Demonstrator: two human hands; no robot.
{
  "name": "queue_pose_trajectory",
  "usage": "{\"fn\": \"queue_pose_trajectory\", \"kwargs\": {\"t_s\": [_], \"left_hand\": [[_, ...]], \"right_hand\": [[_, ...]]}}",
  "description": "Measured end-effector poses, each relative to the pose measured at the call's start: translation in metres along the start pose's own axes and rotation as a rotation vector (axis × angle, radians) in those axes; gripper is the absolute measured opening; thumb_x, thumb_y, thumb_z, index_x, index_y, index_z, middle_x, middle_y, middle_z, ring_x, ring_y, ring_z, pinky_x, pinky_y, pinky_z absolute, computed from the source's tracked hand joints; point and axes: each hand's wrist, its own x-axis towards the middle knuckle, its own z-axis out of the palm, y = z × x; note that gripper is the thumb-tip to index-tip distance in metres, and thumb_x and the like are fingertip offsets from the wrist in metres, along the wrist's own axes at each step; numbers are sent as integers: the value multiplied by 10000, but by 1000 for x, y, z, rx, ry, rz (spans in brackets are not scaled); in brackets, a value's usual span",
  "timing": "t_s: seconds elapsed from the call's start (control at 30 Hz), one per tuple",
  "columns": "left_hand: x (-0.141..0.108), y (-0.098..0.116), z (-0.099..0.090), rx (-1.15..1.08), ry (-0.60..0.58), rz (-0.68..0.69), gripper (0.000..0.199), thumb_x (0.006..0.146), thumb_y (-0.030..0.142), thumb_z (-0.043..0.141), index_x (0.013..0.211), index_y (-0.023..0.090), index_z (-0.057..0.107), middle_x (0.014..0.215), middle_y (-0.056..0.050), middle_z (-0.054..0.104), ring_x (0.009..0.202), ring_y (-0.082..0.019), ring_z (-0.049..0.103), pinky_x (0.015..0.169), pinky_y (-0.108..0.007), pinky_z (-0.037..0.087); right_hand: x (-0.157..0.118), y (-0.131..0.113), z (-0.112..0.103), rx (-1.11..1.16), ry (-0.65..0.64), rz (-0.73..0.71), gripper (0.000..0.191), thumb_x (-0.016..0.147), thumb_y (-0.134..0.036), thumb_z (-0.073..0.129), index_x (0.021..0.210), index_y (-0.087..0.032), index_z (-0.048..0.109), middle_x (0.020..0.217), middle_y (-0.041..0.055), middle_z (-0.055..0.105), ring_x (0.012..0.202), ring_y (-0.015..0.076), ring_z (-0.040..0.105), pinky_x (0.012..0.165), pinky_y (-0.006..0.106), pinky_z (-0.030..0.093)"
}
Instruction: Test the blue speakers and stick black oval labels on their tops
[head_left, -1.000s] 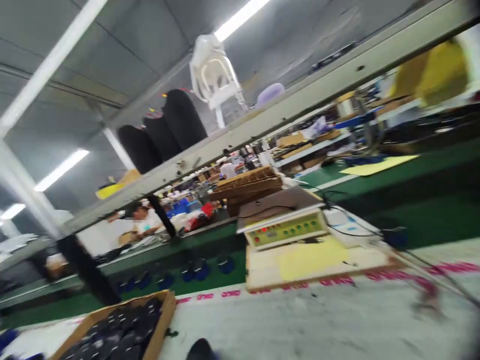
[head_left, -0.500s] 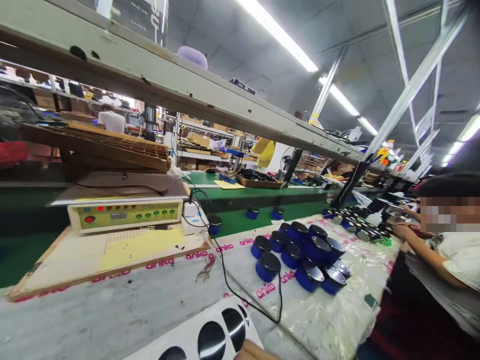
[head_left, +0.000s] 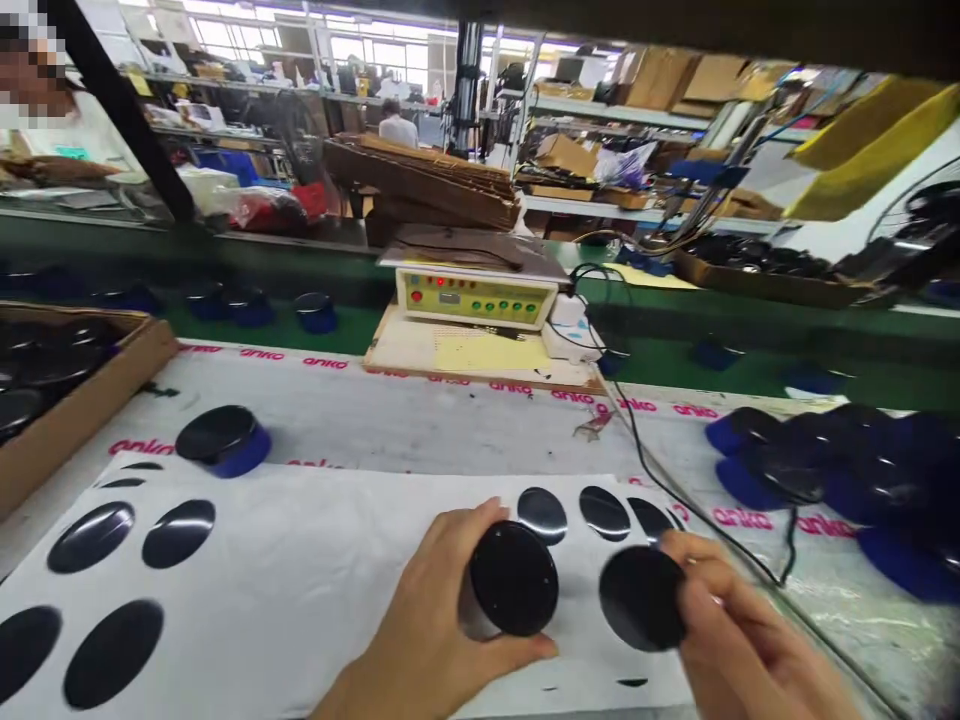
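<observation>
Left-hand fingers [head_left: 448, 545] are closed round a black-topped cylinder [head_left: 514, 580]; right-hand fingers [head_left: 716, 638] are pinched on the edge of a black disc [head_left: 639, 600], best kept unbent.

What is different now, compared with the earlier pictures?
The view swung right, then back left. Now the left hand holds a black round piece, the right hand a black disc; earlier only part of one hand showed, at the white sheet. The control box stays put, its red light lit.

glossy black discs [head_left: 94, 537], smooth white paper sheet [head_left: 285, 580], matt brown cardboard tray [head_left: 120, 390].
</observation>
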Motion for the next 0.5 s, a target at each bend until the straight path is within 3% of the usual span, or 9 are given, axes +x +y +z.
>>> {"fn": "queue_pose_trajectory", "kwargs": {"t_s": [0.07, 0.17, 0.5], "left_hand": [[2, 3, -2, 13, -70, 26, 882, 613, 207, 838, 1352, 332, 373, 1307, -38, 566, 1227, -250, 527, 1033, -443, 457], [3, 3, -2, -12, -127, -32, 981, 613, 187, 832, 1405, 345, 274, 1316, -18, 566, 1222, -232, 535, 1045, -425, 446], [6, 5, -4, -73, -172, -104, 994, 619, 187, 844, 1397, 406, 265, 1338, 35, 559, 1236, -209, 528, 1055, -411, 427]], "right_hand": [[2, 2, 32, 113, -107, 107, 237, 848, -467, 596, 794, -236, 610, 1011, 59, 523, 882, 215, 561, 697, 304, 536], [4, 6, 58, 134, -167, 157, 268, 850, -477, 597, 760, -224, 601, 956, 46, 520, 852, 192, 546, 725, 295, 509], [-1, 4, 72, 120, -184, 188, 303, 824, -459, 641, 684, -211, 536, 891, 15, 488, 803, 163, 504, 700, 253, 453]]}}
